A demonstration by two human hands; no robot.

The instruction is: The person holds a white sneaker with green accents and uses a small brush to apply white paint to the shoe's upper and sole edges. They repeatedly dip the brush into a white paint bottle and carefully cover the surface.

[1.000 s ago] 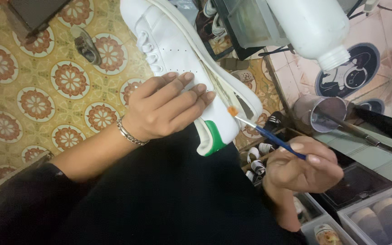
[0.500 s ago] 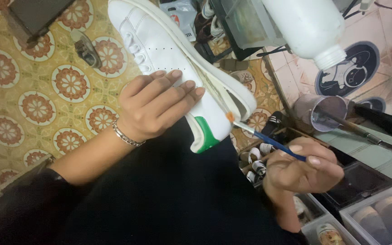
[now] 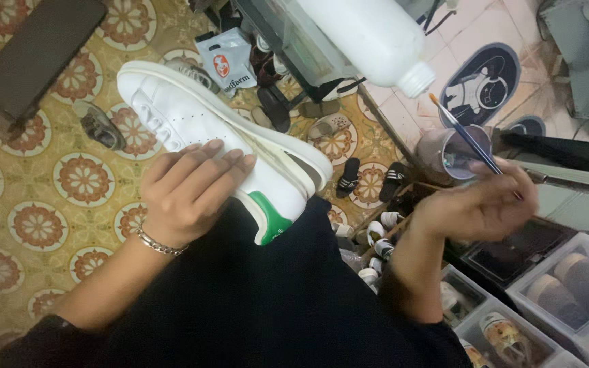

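Patterned floor tiles (image 3: 15, 225) lie below while the left hand (image 3: 189, 194) grips the white sneaker (image 3: 206, 129) against the lap, sole edge turned up for access (heel tab green), and the right hand (image 3: 475, 204) pinches a thin brush (image 3: 465, 136) raised near the small cup (image 3: 455, 153).

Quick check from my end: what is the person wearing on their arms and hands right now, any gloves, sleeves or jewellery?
No gloves: both hands are bare. The left hand has a silver chain bracelet at the wrist, and a dark sleeve shows only far up that forearm. The right hand shows no ring or band that I can make out, though it is blurred; its forearm is bare down to the dark clothing.
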